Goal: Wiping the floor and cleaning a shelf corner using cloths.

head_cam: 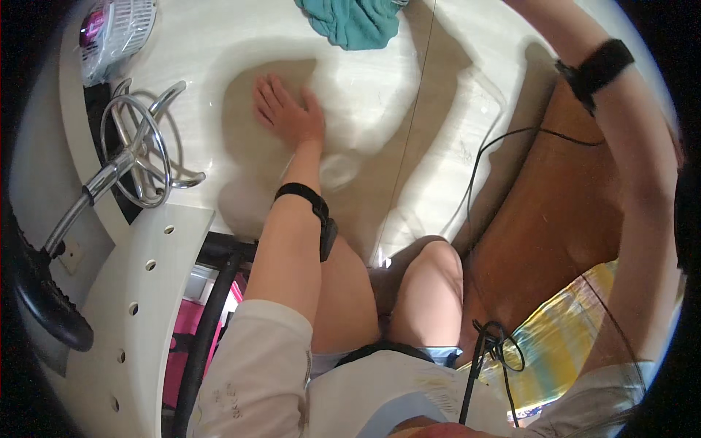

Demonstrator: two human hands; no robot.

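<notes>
My left hand (287, 112) reaches forward over the glossy white tiled floor (361, 93), palm down, thumb spread from the fingers, holding nothing. Whether it touches the tiles cannot be told. A black strap circles my left forearm. Beyond the hand, at the top edge, lies a crumpled teal cloth (364, 22). My right arm, with a black band at the wrist, runs up the right side and leaves the picture at the top; its hand is out of view. My bare knees show below the middle.
At left stands a chrome ring-and-leg base (128, 156) on a pole. A white plastic basket (128, 27) holds plastic wrapping at upper left. A white panel (145, 306) with round holes lies lower left. A black cable (476, 159) crosses towards a brown surface (558, 186) beside a yellow checked cloth (564, 323).
</notes>
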